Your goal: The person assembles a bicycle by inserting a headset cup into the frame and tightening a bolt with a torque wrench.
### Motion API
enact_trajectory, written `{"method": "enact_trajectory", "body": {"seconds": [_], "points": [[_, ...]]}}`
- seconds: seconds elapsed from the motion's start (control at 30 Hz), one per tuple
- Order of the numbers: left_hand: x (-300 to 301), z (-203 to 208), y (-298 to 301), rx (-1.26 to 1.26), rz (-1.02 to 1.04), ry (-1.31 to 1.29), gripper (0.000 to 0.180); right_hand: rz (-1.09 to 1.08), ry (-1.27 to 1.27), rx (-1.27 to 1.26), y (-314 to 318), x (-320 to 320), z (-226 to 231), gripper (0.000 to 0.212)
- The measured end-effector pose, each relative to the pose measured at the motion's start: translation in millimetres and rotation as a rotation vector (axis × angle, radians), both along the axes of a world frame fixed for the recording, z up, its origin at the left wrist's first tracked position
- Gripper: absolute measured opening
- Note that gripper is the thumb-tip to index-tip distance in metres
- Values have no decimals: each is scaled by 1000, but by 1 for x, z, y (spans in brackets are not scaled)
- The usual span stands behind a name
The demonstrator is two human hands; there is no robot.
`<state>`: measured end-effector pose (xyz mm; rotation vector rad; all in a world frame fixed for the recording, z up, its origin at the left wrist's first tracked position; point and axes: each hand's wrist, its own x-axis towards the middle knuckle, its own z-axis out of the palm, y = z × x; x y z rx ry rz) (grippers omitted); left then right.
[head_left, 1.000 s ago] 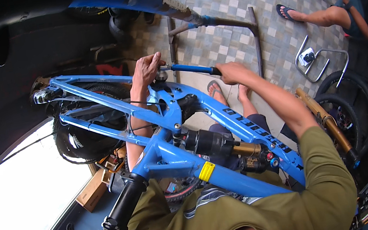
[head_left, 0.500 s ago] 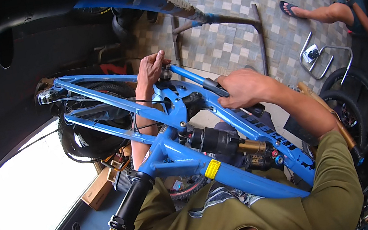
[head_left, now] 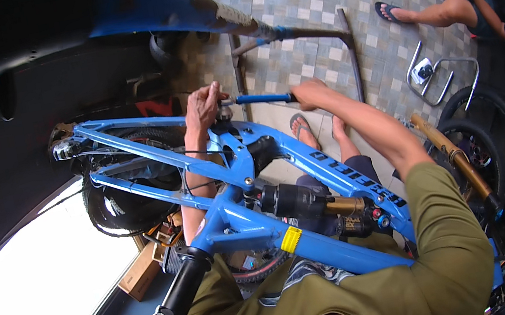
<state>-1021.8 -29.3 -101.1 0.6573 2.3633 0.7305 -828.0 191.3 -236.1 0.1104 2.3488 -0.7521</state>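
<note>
A blue bicycle frame (head_left: 328, 251) lies across my view in front of me, with a black and gold rear shock (head_left: 296, 201) inside it. My right hand (head_left: 310, 93) is wrapped round the end of a long, blue-shafted wrench (head_left: 263, 98), just beyond the frame tube. The wrench lies nearly level, its metal head by the frame's far side. My left hand (head_left: 201, 109) reaches through the frame and closes at that head; its fingertips are partly hidden. A yellow tag (head_left: 291, 239) is fixed on the near tube.
A worn blue and brown metal stand (head_left: 312, 33) rises at the far side. Someone in sandals (head_left: 455, 13) sits at the far right. A bent metal rack (head_left: 443, 79), a gold fork tube (head_left: 452, 154) and wheels are at the right. A cardboard box (head_left: 140, 273) lies lower left.
My right hand has moved away from the frame, swinging the wrench from a slant to nearly level. My left hand stays at the wrench head. The view has shifted slightly.
</note>
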Motion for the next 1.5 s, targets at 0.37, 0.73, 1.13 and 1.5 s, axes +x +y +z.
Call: {"method": "enact_trajectory", "body": {"seconds": [0.37, 0.73, 1.13, 1.5], "points": [[1, -7, -6, -8, 72, -35, 56, 155, -155, -228, 36, 19, 165, 47], [3, 0, -17, 27, 121, -63, 54, 27, -17, -48, -8, -11, 7, 25], [0, -4, 3, 9, 66, -74, 55, 165, -178, -97, 30, 15, 119, 41], [2, 1, -10, 8, 82, -34, 55, -1, 12, -75, -7, -2, 6, 26]]}}
